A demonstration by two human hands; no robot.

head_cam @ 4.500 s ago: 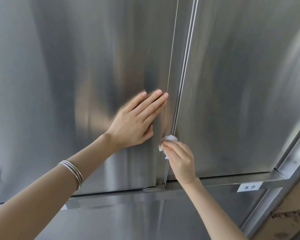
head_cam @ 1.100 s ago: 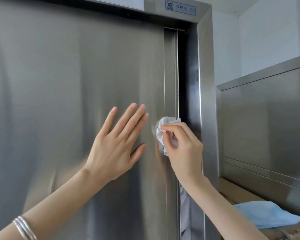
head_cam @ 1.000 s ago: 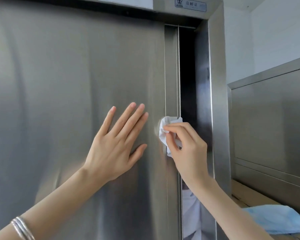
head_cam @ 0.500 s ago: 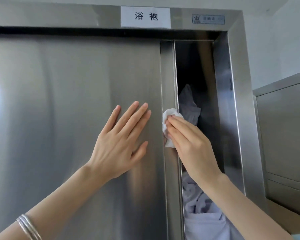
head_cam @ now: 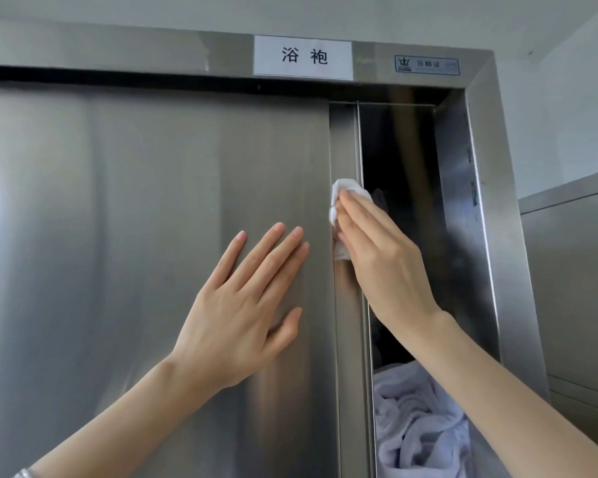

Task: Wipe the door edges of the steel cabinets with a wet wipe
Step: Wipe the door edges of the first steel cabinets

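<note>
Wiping the sliding door's vertical edge [head_cam: 345, 305], right hand [head_cam: 380, 257] pressing the crumpled wet wipe [head_cam: 339, 198] flat against it, left hand [head_cam: 242, 305] spread bracing the door panel [head_cam: 135, 236]; next move probably calls for stroking upward toward the top frame [head_cam: 152, 53].

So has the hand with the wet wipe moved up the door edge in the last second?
Cannot tell. The right hand keeps the wet wipe on the door edge, but the camera tilted and nothing fixed marks its height.
</note>
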